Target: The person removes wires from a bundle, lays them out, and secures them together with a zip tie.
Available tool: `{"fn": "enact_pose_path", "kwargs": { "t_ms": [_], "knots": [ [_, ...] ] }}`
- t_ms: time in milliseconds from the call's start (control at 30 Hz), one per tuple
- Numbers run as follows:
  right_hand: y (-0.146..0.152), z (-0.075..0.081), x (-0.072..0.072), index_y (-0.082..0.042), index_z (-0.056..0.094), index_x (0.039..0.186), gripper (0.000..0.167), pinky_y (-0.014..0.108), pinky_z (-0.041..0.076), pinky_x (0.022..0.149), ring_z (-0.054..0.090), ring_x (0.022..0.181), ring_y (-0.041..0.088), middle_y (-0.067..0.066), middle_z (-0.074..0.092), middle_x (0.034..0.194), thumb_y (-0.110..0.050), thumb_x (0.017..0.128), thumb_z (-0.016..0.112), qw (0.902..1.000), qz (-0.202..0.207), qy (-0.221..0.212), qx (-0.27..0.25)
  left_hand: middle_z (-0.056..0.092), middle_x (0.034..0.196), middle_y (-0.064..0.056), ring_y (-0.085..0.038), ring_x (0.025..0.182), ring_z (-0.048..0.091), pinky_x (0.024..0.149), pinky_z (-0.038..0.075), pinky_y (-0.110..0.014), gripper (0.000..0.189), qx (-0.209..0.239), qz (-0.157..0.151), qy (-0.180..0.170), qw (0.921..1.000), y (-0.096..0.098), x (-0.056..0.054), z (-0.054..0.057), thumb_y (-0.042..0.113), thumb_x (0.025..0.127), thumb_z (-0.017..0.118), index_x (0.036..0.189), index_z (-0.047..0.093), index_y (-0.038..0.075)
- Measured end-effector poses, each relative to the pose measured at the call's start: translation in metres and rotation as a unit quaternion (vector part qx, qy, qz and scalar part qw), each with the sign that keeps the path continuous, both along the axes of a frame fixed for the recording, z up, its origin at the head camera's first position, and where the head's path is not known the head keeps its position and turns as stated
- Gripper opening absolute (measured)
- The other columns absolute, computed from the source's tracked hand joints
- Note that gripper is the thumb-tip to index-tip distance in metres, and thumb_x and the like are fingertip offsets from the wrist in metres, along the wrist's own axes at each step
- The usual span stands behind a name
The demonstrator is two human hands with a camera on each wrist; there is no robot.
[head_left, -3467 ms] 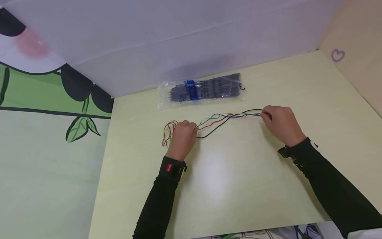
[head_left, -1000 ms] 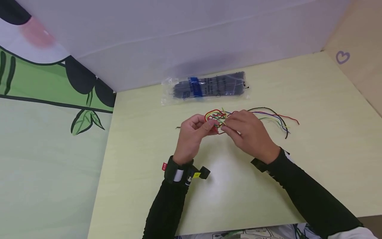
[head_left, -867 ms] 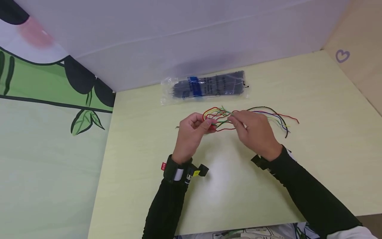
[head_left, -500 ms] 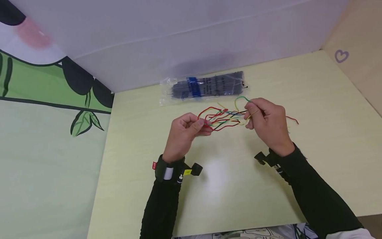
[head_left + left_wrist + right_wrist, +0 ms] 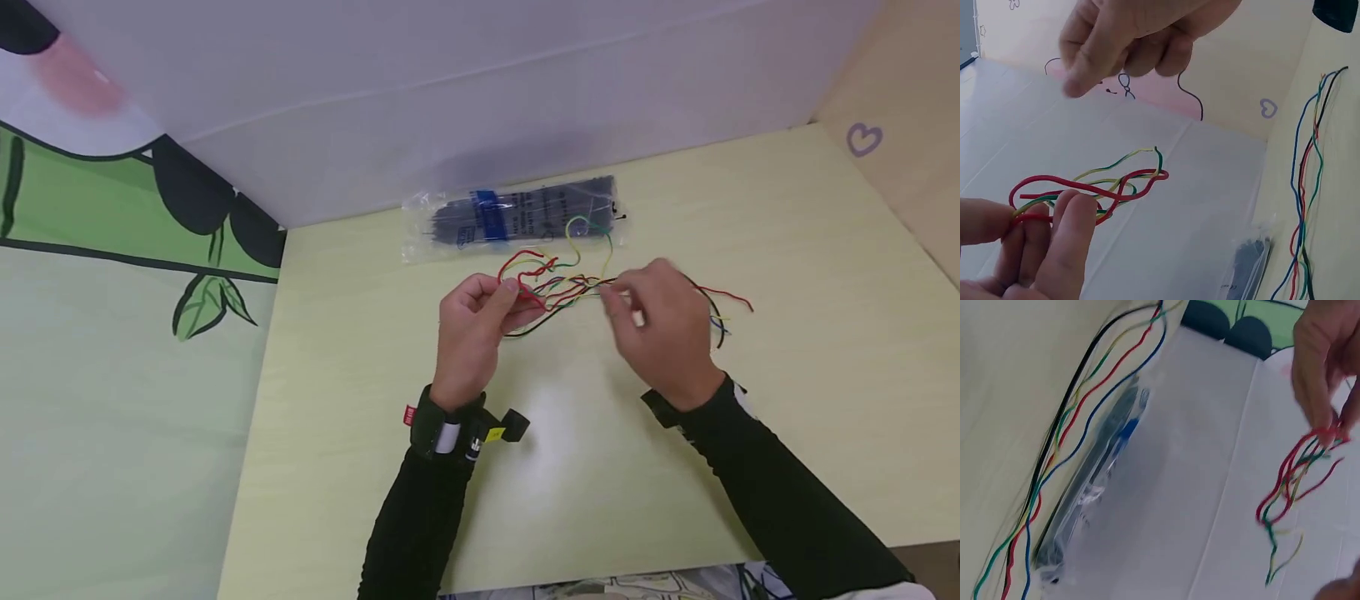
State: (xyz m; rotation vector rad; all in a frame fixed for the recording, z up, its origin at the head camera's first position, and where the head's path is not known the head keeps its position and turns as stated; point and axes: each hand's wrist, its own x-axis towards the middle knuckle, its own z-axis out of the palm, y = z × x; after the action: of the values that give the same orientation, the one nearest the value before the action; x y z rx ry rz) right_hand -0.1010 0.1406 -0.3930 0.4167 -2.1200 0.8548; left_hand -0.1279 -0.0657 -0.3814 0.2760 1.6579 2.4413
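Observation:
My left hand (image 5: 472,333) pinches a small tangle of red and yellow-green wires (image 5: 1085,185) between thumb and fingers. A yellow-green wire end (image 5: 573,242) loops up from it, loose. My right hand (image 5: 667,329) is just to the right, its fingers loosely bent. In the left wrist view nothing shows between those fingers, and the wire end stands apart from them. Longer black, blue, red and yellow-green wires (image 5: 1082,419) lie along the table beneath the hands. In the head view, the right hand hides part of them.
A clear plastic bag (image 5: 525,215) of thin dark strips, perhaps cable ties, with a blue band lies at the back, by the pale wall (image 5: 480,92). The table's left edge (image 5: 251,400) and front edge (image 5: 600,575) are in view.
First the hands held the wires stretched apart; later the left hand held a gathered tangle. The right hand drew a yellow-green wire rightward, then let it go.

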Motion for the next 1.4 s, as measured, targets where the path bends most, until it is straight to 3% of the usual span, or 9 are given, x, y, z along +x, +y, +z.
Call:
{"fn": "enact_pose_path", "kwargs": {
  "t_ms": [200, 333, 467, 667, 800, 1067, 1167, 1300, 1400],
  "knots": [
    [-0.015, -0.004, 0.0, -0.004, 0.069, 0.092, 0.019, 0.032, 0.047, 0.054, 0.054, 0.066, 0.018, 0.008, 0.06, 0.078, -0.023, 0.095, 0.066, 0.9907, 0.084, 0.001, 0.107, 0.074, 0.093, -0.006, -0.02, 0.086, 0.075, 0.085, 0.058, -0.041, 0.015, -0.02, -0.002, 0.012, 0.9997, 0.007, 0.006, 0.004, 0.013, 0.097, 0.061, 0.095, 0.058, -0.002],
    [-0.007, 0.0, 0.001, -0.002, 0.064, 0.08, 0.011, 0.024, 0.041, 0.056, 0.052, 0.064, 0.013, 0.005, 0.056, 0.07, -0.003, 0.091, 0.062, 0.9959, 0.083, -0.034, -0.015, 0.072, 0.091, -0.006, -0.018, 0.082, 0.074, 0.083, 0.059, -0.039, 0.012, -0.016, 0.03, 0.02, 0.9992, -0.001, 0.001, 0.006, 0.011, 0.099, 0.057, 0.096, 0.06, 0.0],
    [0.007, 0.007, 0.002, -0.001, 0.062, 0.073, 0.021, 0.019, 0.034, 0.052, 0.053, 0.055, 0.007, 0.001, 0.051, 0.063, 0.002, 0.093, 0.058, 0.9768, 0.103, -0.079, -0.171, 0.066, 0.086, -0.006, -0.015, 0.073, 0.07, 0.077, 0.061, -0.033, 0.014, -0.008, 0.058, 0.013, 0.9982, -0.017, -0.005, 0.011, 0.01, 0.101, 0.052, 0.092, 0.059, 0.003],
    [0.011, 0.013, 0.011, 0.001, 0.061, 0.072, 0.021, 0.021, 0.035, 0.058, 0.051, 0.063, 0.009, 0.0, 0.05, 0.06, 0.01, 0.091, 0.055, 0.9498, 0.216, -0.085, -0.21, 0.061, 0.086, -0.004, -0.012, 0.067, 0.064, 0.073, 0.061, -0.031, 0.018, -0.016, 0.06, -0.009, 0.998, -0.03, -0.011, 0.013, 0.011, 0.103, 0.047, 0.09, 0.057, 0.005],
    [0.009, 0.017, 0.014, 0.006, 0.061, 0.078, 0.017, 0.021, 0.042, 0.061, 0.055, 0.063, 0.013, 0.007, 0.055, 0.077, 0.015, 0.089, 0.052, 0.919, 0.298, -0.104, -0.237, 0.065, 0.089, -0.012, -0.013, 0.064, 0.068, 0.068, 0.061, -0.035, 0.013, -0.075, 0.065, 0.031, 0.9945, -0.024, -0.01, 0.01, 0.012, 0.101, 0.053, 0.092, 0.058, 0.003],
    [0.017, 0.019, 0.012, -0.017, 0.071, 0.105, 0.019, 0.018, 0.043, 0.067, 0.049, 0.059, 0.003, -0.008, 0.06, 0.079, -0.007, 0.097, 0.058, 0.9537, 0.191, -0.229, -0.04, 0.072, 0.078, -0.011, -0.02, 0.06, 0.072, 0.064, 0.061, -0.043, 0.015, -0.129, 0.093, 0.107, 0.9815, -0.009, 0.001, 0.013, 0.009, 0.094, 0.054, 0.081, 0.054, 0.002],
    [0.017, 0.017, 0.01, -0.017, 0.07, 0.112, 0.021, 0.019, 0.042, 0.07, 0.047, 0.063, 0.005, -0.007, 0.061, 0.077, -0.012, 0.101, 0.053, 0.9529, 0.169, -0.252, 0.008, 0.072, 0.08, -0.017, -0.016, 0.059, 0.071, 0.064, 0.061, -0.04, 0.015, -0.158, 0.085, 0.129, 0.9752, -0.007, 0.002, 0.012, 0.009, 0.095, 0.055, 0.081, 0.056, 0.002],
    [0.024, 0.015, 0.006, -0.022, 0.07, 0.106, 0.021, 0.022, 0.043, 0.068, 0.047, 0.065, 0.004, -0.009, 0.061, 0.08, -0.013, 0.102, 0.05, 0.9255, 0.221, -0.303, 0.055, 0.072, 0.088, -0.02, -0.016, 0.062, 0.069, 0.065, 0.06, -0.034, 0.013, -0.225, 0.015, 0.203, 0.9528, -0.006, -0.002, 0.011, 0.011, 0.098, 0.059, 0.089, 0.061, 0.002],
    [0.025, 0.012, 0.004, -0.028, 0.069, 0.104, 0.023, 0.023, 0.047, 0.073, 0.053, 0.074, 0.003, -0.014, 0.066, 0.09, -0.015, 0.103, 0.05, 0.8751, 0.321, -0.352, 0.084, 0.072, 0.091, -0.015, -0.019, 0.066, 0.069, 0.063, 0.058, -0.031, 0.013, -0.258, -0.038, 0.25, 0.9324, -0.006, -0.011, 0.012, 0.015, 0.1, 0.057, 0.096, 0.063, 0.003]
  ]
}}
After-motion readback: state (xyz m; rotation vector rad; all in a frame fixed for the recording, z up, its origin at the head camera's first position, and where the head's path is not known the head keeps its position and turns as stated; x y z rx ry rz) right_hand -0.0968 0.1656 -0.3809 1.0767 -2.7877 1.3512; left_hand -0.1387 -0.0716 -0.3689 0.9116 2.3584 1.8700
